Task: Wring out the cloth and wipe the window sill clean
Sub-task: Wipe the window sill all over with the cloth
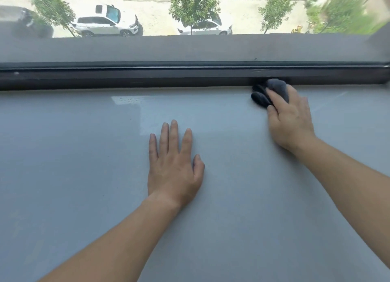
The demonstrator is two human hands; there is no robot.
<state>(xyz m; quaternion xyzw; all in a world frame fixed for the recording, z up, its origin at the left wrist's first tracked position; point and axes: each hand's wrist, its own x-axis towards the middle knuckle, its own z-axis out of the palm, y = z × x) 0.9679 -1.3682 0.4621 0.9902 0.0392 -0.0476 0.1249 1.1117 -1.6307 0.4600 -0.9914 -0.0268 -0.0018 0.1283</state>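
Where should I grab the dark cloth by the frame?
Likely the exposed left folds of the bunched dark grey cloth, approaching from the left: the right hand covers its right side, and the dark window frame blocks behind.

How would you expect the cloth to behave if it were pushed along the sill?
Probably floppy: the cloth sits bunched in soft folds under the right hand. It would likely slide easily, since the sill looks smooth and glossy. A soft heap, it should not roll.

Colours: sill, frame, cloth

Sill: plain pale blue-grey. Frame: dark brown-black. Cloth: dark grey, unpatterned. Cars: white.
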